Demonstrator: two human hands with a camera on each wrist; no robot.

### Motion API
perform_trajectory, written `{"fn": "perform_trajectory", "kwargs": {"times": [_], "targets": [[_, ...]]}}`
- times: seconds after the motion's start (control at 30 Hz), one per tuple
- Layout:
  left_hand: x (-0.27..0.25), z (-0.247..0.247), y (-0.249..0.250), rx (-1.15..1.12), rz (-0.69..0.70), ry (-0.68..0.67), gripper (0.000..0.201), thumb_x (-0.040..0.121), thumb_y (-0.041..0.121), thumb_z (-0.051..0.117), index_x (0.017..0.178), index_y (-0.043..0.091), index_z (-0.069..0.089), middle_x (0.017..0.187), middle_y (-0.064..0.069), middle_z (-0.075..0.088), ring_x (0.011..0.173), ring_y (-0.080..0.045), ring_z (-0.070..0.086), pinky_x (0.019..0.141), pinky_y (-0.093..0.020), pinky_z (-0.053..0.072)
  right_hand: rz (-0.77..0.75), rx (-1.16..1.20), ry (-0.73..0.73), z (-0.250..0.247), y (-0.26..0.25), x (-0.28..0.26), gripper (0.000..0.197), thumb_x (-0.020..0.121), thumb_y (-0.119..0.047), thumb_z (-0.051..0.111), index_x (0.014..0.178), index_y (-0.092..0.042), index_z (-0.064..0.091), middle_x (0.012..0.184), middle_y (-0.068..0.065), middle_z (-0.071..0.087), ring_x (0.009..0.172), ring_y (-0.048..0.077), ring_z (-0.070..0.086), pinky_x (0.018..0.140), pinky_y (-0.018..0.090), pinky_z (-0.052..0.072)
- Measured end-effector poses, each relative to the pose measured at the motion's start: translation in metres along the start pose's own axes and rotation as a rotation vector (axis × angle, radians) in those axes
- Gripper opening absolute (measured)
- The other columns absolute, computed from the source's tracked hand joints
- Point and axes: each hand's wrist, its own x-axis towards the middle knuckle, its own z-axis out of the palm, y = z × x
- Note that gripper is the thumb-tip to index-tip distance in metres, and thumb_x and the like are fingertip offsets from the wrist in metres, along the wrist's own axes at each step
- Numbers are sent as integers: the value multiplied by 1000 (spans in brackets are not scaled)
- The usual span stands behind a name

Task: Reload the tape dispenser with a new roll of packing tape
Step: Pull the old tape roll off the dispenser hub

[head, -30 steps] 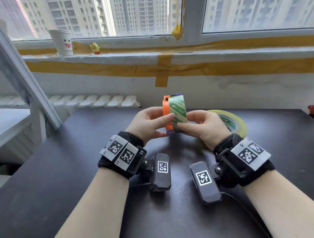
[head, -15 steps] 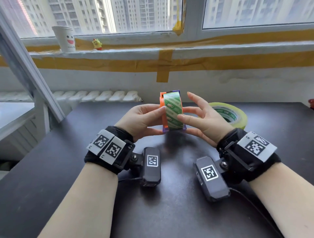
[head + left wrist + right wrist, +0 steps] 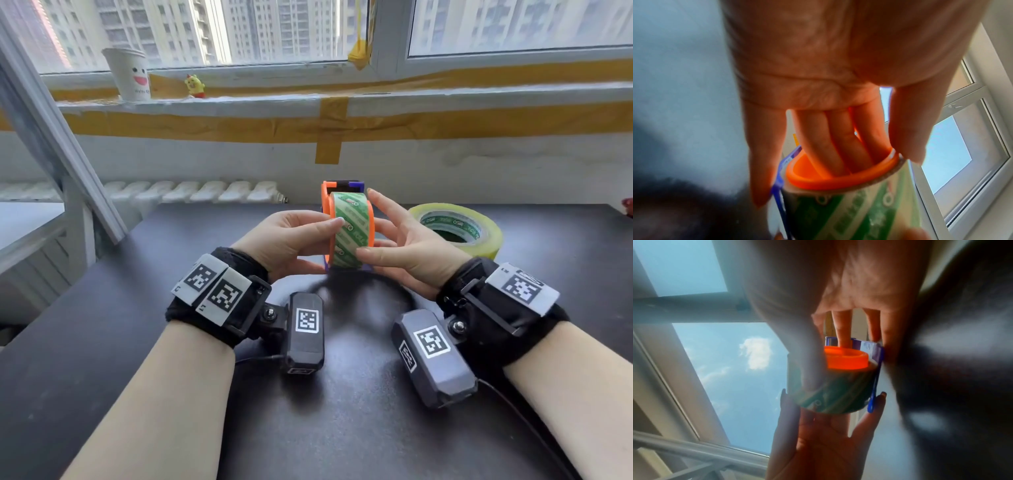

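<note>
An orange and purple tape dispenser (image 3: 327, 219) with a green-printed tape roll (image 3: 351, 233) in it stands upright just above the dark table (image 3: 137, 342). My left hand (image 3: 294, 236) grips it from the left, thumb on the tape. In the left wrist view, my fingers (image 3: 838, 146) reach into the orange hub (image 3: 838, 180). My right hand (image 3: 397, 246) is at its right side with fingers straight and spread and the thumb pressing the tape's lower face. In the right wrist view that thumb lies along the tape roll (image 3: 834, 394). A spare yellowish roll (image 3: 486, 236) lies flat behind my right hand.
The window sill holds a paper cup (image 3: 130, 73) and a small yellow figure (image 3: 195, 85). A metal frame (image 3: 51, 137) slants down at the table's left edge. The wall with a radiator (image 3: 205, 190) runs behind the table.
My right fingers, curled round the dispenser a second ago, have spread out straight while the thumb slid lower on the tape. My left hand keeps its grip.
</note>
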Motion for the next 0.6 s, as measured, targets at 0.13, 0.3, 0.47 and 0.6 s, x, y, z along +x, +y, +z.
{"fn": "perform_trajectory", "kwargs": {"times": [0.13, 0.3, 0.47, 0.6], "targets": [[0, -2, 0, 27, -4, -24, 23, 69, 26, 64, 87, 15, 74, 84, -2, 77, 81, -12, 73, 77, -32, 60, -48, -151, 22, 3, -3, 0, 87, 55, -4, 75, 125, -45, 41, 126, 3, 58, 130, 23, 47, 114, 51, 30], [0, -2, 0, 42, -26, -36, 21, 69, 26, 65, 83, 16, 77, 84, -2, 77, 80, -12, 73, 72, -31, 61, -44, -113, -17, 1, -1, 1, 93, 53, 3, 73, 132, -35, 42, 130, 7, 55, 120, 21, 54, 104, 42, 45], [2, -1, 0, 24, -26, 83, 15, 88, 20, 57, 93, 17, 70, 83, -2, 76, 78, -14, 73, 77, -41, 58, -69, -132, 57, -1, 0, 3, 89, 50, 3, 73, 127, -33, 44, 113, -5, 58, 106, 13, 57, 102, 39, 47], [2, -3, -1, 24, -17, 100, 16, 89, 11, 55, 97, 17, 68, 86, 0, 75, 79, -13, 72, 81, -44, 55, -73, -84, 85, 0, 2, 4, 89, 50, 4, 73, 124, -35, 46, 124, 0, 53, 121, 32, 55, 108, 51, 40]]}}
